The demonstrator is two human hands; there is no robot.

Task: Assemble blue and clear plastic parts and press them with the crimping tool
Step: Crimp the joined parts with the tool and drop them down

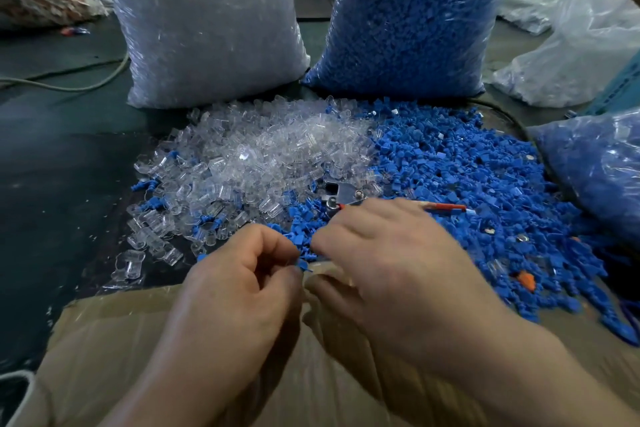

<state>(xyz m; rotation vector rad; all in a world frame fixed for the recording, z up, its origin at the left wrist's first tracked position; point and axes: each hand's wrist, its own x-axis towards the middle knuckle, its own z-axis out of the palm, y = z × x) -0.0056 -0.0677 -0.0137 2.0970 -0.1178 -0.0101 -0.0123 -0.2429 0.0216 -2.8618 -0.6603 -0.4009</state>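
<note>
Blue part (303, 265) sits pinched between the curled thumb and forefinger of the left hand (242, 274), above the far edge of the cardboard box (121, 333). The right hand (391, 253) meets it fingertip to fingertip, fingers curled; whether it grips anything I cannot tell. Just behind its knuckles the crimping tool (341, 194) lies where the clear heap (256, 152) meets the blue heap (467, 177). Bare dark table (59, 166) spreads to the left. The clear bag (204, 28) and blue bag (412, 10) wall the far side.

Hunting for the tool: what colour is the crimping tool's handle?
The crimping tool handle is red, clearest in the head view.
</note>
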